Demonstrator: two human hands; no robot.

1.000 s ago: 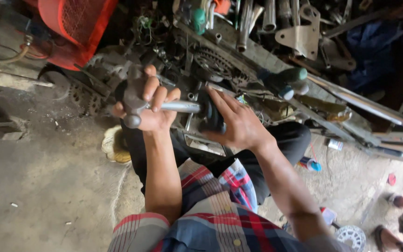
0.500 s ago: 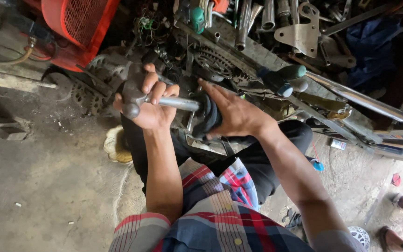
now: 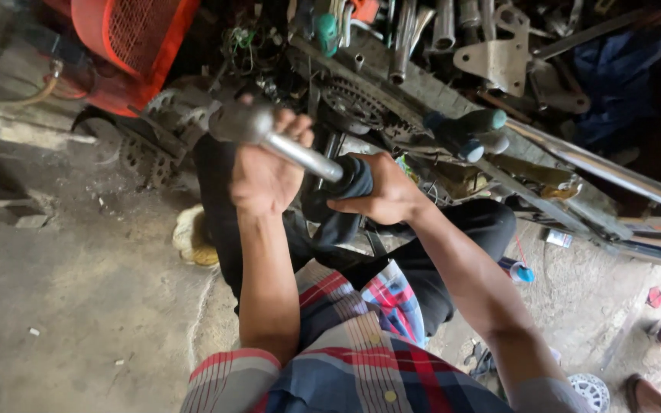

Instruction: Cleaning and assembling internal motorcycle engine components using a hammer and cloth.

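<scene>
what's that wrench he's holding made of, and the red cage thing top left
The ratchet wrench looks like bright polished steel: silver head and shaft with sharp highlights. Its dark grip end, held by the right hand, looks like rubber or plastic, hard to tell. The left hand holds it near the head. The red cage seems to be painted metal mesh, an even grid pattern with a matte orange-red coat.

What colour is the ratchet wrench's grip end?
Black grip on the ratchet wrench, under the right hand; head view.

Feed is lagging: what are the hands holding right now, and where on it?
A ratchet wrench: left hand near its metal head end, right hand on the dark grip.
</scene>
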